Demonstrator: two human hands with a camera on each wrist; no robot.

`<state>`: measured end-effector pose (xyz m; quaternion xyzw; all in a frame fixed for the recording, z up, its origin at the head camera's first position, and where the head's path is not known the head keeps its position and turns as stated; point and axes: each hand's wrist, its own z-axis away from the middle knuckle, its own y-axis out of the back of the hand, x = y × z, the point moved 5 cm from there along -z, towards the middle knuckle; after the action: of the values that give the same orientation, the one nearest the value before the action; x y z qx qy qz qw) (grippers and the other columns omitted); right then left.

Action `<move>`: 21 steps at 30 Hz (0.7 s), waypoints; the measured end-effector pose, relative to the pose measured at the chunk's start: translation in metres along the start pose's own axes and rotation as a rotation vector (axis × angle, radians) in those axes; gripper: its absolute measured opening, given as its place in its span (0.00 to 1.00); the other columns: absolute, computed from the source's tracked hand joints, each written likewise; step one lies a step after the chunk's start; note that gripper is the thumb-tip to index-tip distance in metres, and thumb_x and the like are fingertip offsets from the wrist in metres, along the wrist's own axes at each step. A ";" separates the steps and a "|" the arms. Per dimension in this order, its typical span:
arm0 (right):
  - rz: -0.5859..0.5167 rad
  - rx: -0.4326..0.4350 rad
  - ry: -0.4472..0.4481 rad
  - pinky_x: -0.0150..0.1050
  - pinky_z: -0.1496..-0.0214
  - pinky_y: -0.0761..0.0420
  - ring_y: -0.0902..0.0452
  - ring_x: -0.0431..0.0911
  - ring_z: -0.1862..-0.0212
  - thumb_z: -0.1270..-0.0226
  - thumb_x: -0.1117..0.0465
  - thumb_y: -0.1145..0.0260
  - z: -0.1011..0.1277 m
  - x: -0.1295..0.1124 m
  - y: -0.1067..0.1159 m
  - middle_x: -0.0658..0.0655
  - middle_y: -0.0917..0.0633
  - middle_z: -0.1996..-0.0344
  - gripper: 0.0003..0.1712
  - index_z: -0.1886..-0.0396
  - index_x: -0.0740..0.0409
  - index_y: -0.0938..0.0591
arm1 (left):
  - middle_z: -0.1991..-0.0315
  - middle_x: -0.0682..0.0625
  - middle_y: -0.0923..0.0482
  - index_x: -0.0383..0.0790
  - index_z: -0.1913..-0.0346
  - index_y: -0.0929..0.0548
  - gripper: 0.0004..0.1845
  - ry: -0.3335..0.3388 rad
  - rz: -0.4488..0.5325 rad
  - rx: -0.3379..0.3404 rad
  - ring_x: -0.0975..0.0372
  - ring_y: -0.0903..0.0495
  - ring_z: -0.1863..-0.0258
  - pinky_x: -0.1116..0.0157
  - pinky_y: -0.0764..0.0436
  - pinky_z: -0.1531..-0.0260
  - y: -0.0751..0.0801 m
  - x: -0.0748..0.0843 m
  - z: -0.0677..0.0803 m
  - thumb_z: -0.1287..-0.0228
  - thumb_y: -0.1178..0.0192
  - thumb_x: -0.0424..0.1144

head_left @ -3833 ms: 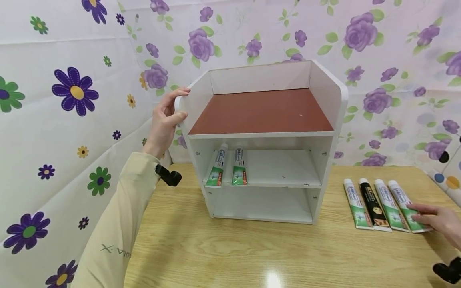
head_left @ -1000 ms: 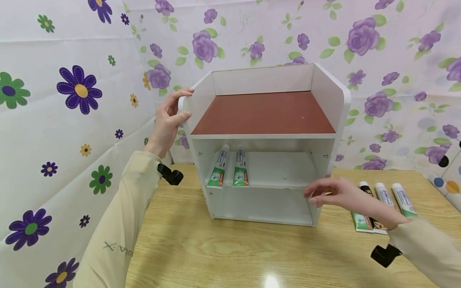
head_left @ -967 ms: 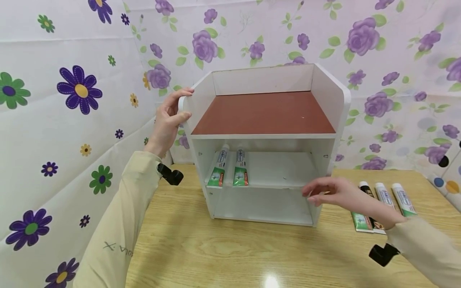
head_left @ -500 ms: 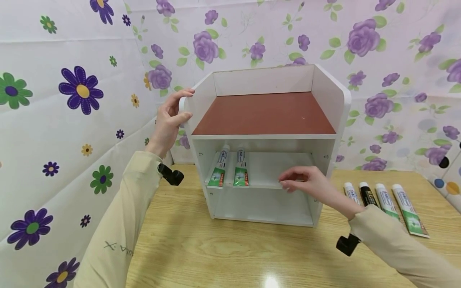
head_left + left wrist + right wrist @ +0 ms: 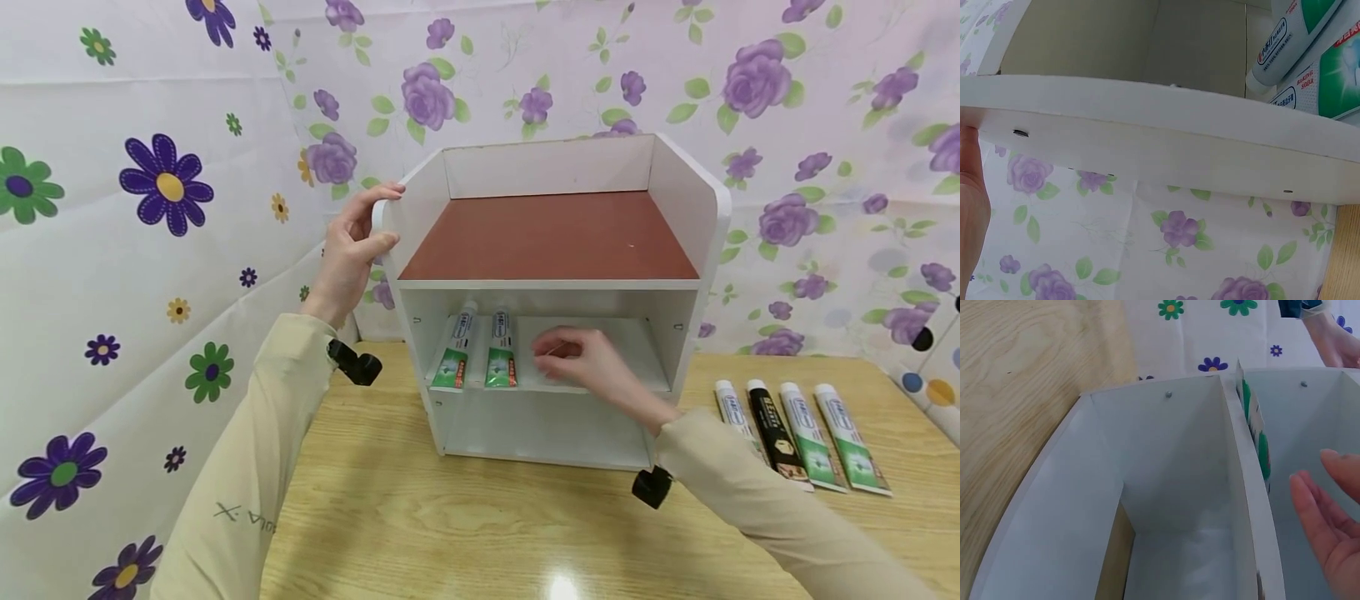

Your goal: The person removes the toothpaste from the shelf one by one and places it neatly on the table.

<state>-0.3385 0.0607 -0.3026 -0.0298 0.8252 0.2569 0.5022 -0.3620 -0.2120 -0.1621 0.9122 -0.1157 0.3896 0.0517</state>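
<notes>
A white shelf unit (image 5: 678, 200) with a brown top board stands on the wooden table. My left hand (image 5: 375, 221) grips the top of its left side panel (image 5: 1147, 125); a finger (image 5: 969, 206) shows at the left wrist view's edge. Two green-and-white toothpaste tubes (image 5: 453, 354) (image 5: 498, 354) lie side by side at the left of the middle shelf. My right hand (image 5: 558, 354) reaches into that shelf just right of them, its fingers (image 5: 1319, 528) straight and holding nothing. The lower compartment (image 5: 1166, 506) shows nothing in it.
Several toothpaste tubes (image 5: 806, 429), one of them black (image 5: 772, 425), lie in a row on the table (image 5: 450, 533) right of the shelf unit. Flowered cloth (image 5: 150, 183) hangs behind and to the left. Black camera mounts sit at both wrists.
My right hand left the tubes at the right, swept leftward past the shelf front and entered the middle shelf, holding nothing. My left hand kept its grip on the side panel.
</notes>
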 end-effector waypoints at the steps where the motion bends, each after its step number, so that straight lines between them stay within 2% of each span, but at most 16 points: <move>1: 0.009 0.002 -0.001 0.41 0.67 0.22 0.22 0.51 0.65 0.42 0.62 0.35 -0.003 -0.001 -0.003 0.59 0.19 0.63 0.17 0.55 0.67 0.21 | 0.40 0.45 0.36 0.41 0.52 0.22 0.22 0.000 -0.001 0.000 0.52 0.39 0.44 0.58 0.34 0.53 0.000 0.000 0.000 0.48 0.50 0.18; 10: 0.048 0.007 -0.044 0.38 0.68 0.22 0.21 0.48 0.66 0.46 0.63 0.32 -0.019 -0.002 -0.021 0.56 0.18 0.66 0.17 0.56 0.64 0.19 | 0.40 0.45 0.36 0.41 0.51 0.23 0.22 0.008 -0.010 0.005 0.52 0.39 0.43 0.57 0.34 0.52 0.001 -0.001 0.001 0.48 0.49 0.19; 16: 0.104 0.006 -0.105 0.37 0.68 0.23 0.23 0.47 0.63 0.47 0.61 0.31 -0.027 -0.001 -0.029 0.57 0.21 0.61 0.18 0.55 0.60 0.20 | 0.40 0.45 0.36 0.40 0.51 0.23 0.23 0.006 -0.010 0.006 0.53 0.39 0.44 0.58 0.34 0.53 0.001 0.000 0.001 0.48 0.50 0.18; 21: 0.119 0.001 -0.156 0.38 0.67 0.23 0.25 0.49 0.61 0.47 0.62 0.30 -0.034 -0.002 -0.033 0.59 0.24 0.58 0.19 0.55 0.61 0.20 | 0.40 0.45 0.36 0.40 0.51 0.23 0.23 0.005 -0.005 0.004 0.53 0.39 0.43 0.58 0.34 0.52 0.000 0.001 0.000 0.48 0.50 0.18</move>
<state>-0.3548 0.0162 -0.3023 0.0396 0.7841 0.2871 0.5488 -0.3614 -0.2124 -0.1620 0.9117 -0.1128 0.3919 0.0512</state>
